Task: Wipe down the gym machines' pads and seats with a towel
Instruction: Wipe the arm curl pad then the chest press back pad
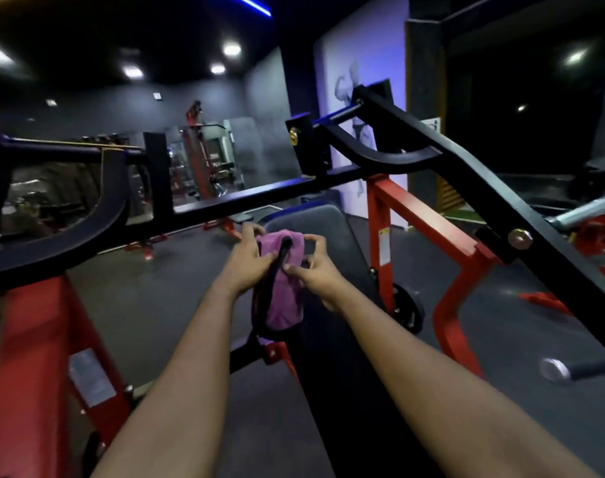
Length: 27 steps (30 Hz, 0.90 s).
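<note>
At the far left of the frame stood the machine's red frame (35, 339), with a curved black lever arm (97, 215) crossing above it. A wall mirror (204, 157) showed more equipment behind, in the upper middle.

At centre, the left hand (249, 260) gripped the purple towel (284, 288) along its upper left edge, fingers curled round the cloth. The towel, edged in black, was bunched between both hands in front of the upper part of the long black back pad (346, 391), with its lower end hanging by the pad's left side. Whether it touched the pad could not be told. Just to its right, the right hand (311, 270) pinched the cloth, thumb pressed to its face and fingers hooked over the top right corner.

Further right rose a red upright (418, 215), then the second black lever arm (501, 201) running down toward the lower right, with a chrome peg (583, 208) beyond it.

The step in hand looked like gathering or refolding the towel, with wiping of this pad not yet begun. The next move would call for a flat wad under one palm, pressed onto the top of the pad and drawn down its length, keeping the arms clear of the crossbar just above the hands.
</note>
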{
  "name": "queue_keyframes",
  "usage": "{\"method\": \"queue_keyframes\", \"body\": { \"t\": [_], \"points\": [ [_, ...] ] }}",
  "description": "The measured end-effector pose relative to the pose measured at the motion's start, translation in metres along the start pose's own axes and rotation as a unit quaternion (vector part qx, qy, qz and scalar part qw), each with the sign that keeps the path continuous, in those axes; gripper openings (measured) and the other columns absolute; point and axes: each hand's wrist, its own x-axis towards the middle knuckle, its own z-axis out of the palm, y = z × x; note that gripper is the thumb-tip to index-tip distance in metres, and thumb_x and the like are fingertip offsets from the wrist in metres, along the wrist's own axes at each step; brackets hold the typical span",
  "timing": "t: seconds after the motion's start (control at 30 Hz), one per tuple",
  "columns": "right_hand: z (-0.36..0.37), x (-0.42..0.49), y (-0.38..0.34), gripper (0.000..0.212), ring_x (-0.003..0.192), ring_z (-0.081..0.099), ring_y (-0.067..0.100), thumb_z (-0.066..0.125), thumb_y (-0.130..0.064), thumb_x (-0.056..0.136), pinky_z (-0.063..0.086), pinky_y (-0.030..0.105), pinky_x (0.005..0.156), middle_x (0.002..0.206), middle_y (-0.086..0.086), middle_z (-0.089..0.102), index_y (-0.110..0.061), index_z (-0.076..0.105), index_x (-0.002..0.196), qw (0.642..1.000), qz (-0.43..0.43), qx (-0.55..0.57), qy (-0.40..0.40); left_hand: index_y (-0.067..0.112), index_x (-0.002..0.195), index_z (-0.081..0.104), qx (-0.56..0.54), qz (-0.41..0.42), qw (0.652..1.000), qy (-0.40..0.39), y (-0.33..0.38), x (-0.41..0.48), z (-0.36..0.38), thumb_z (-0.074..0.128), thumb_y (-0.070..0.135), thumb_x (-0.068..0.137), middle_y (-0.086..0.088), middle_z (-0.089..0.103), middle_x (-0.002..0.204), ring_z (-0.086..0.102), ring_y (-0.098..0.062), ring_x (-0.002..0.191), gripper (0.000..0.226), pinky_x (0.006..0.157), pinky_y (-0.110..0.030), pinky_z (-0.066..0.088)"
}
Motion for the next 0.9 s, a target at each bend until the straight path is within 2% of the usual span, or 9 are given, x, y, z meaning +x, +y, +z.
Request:
{"method": "queue_keyframes", "body": {
  "t": [0.1, 0.17, 0.27, 0.37, 0.43, 0.57, 0.63, 0.77, 0.9],
  "points": [
    [-0.006, 0.052, -0.026, 0.062, 0.094, 0.069, 0.025, 0.087, -0.020, 0.077, 0.058, 0.039, 0.083, 0.102, 0.009, 0.069, -0.032, 0.040, 0.115, 0.995, -0.045, -0.058, 0.070, 0.006, 0.124, 0.048, 0.023, 0.049, 0.974, 0.218, 0.004, 0.032, 0.010, 0.058, 0.017, 0.098, -0.015, 0.060, 0.117, 0.059, -0.033, 0.105, 0.030, 0.086, -0.031, 0.042],
    [-0.014, 0.082, -0.036, 0.054, 0.093, 0.068, 0.024, 0.087, -0.024, 0.078, 0.057, 0.039, 0.082, 0.101, 0.008, 0.070, -0.030, 0.046, 0.112, 0.991, -0.062, -0.099, 0.062, 0.010, 0.135, 0.049, 0.044, 0.036, 0.951, 0.304, 0.005, 0.036, 0.036, 0.054, 0.023, 0.099, -0.015, 0.055, 0.131, 0.053, -0.034, 0.118, 0.039, 0.099, -0.041, 0.043],
    [-0.038, 0.116, -0.036, 0.015, 0.082, 0.068, 0.023, 0.072, -0.021, 0.094, 0.059, 0.043, 0.071, 0.092, 0.011, 0.073, -0.031, 0.065, 0.102, 0.997, -0.038, -0.056, -0.043, 0.033, 0.157, 0.021, 0.157, -0.049, 0.954, 0.252, 0.002, 0.033, 0.089, 0.050, 0.058, 0.095, -0.008, 0.022, 0.164, 0.034, -0.037, 0.140, 0.073, 0.107, -0.055, 0.038],
    [-0.070, 0.136, -0.024, 0.020, 0.084, 0.064, 0.021, 0.060, -0.009, 0.099, 0.054, 0.034, 0.074, 0.088, 0.004, 0.070, -0.021, 0.076, 0.100, 0.992, -0.060, -0.094, 0.057, 0.036, 0.160, -0.001, 0.251, -0.120, 0.927, 0.251, -0.002, 0.049, 0.109, 0.047, 0.074, 0.088, -0.010, 0.010, 0.167, 0.034, -0.043, 0.138, 0.094, 0.100, -0.061, 0.041],
    [-0.096, 0.152, -0.006, 0.027, 0.103, 0.061, 0.019, 0.064, -0.014, 0.096, 0.050, 0.033, 0.097, 0.109, 0.001, 0.067, -0.022, 0.072, 0.120, 0.966, -0.080, -0.195, 0.148, 0.036, 0.160, 0.000, 0.269, -0.138, 0.913, 0.275, -0.002, 0.070, 0.104, 0.050, 0.071, 0.089, -0.015, 0.016, 0.165, 0.041, -0.045, 0.131, 0.093, 0.094, -0.058, 0.045],
    [-0.120, 0.169, 0.038, 0.055, 0.145, 0.037, 0.025, 0.055, -0.034, 0.102, 0.029, 0.040, 0.121, 0.161, 0.001, 0.034, -0.042, 0.038, 0.153, 0.968, -0.046, -0.239, 0.066, 0.040, 0.160, 0.005, 0.306, -0.126, 0.886, 0.324, -0.002, 0.081, 0.106, 0.051, 0.061, 0.094, -0.017, 0.026, 0.160, 0.050, -0.043, 0.119, 0.083, 0.086, -0.053, 0.050],
    [-0.117, 0.169, 0.054, 0.054, 0.144, 0.039, 0.029, 0.049, -0.040, 0.104, 0.033, 0.047, 0.118, 0.164, -0.003, 0.028, -0.051, 0.030, 0.154, 0.966, -0.072, -0.236, 0.070, 0.040, 0.160, 0.002, 0.322, -0.129, 0.873, 0.342, -0.005, 0.059, 0.131, 0.051, 0.053, 0.097, -0.016, 0.024, 0.162, 0.052, -0.041, 0.114, 0.081, 0.083, -0.052, 0.052],
    [-0.109, 0.165, 0.058, 0.052, 0.145, 0.033, 0.039, 0.039, -0.045, 0.106, 0.026, 0.059, 0.117, 0.167, -0.009, 0.021, -0.058, 0.021, 0.153, 0.952, -0.072, -0.279, 0.107, 0.037, 0.161, 0.000, 0.324, -0.141, 0.876, 0.327, -0.019, 0.012, 0.179, 0.054, 0.044, 0.098, -0.016, 0.015, 0.165, 0.042, -0.044, 0.133, 0.083, 0.093, -0.057, 0.050],
    [-0.111, 0.163, 0.058, 0.052, 0.146, 0.028, 0.044, 0.038, -0.047, 0.106, 0.027, 0.062, 0.117, 0.168, -0.008, 0.019, -0.058, 0.019, 0.153, 0.951, -0.066, -0.286, 0.096, 0.037, 0.160, 0.006, 0.284, -0.145, 0.884, 0.343, -0.017, 0.034, 0.152, 0.057, 0.045, 0.097, -0.015, 0.017, 0.164, 0.041, -0.043, 0.136, 0.082, 0.096, -0.056, 0.051]
  ]
}}
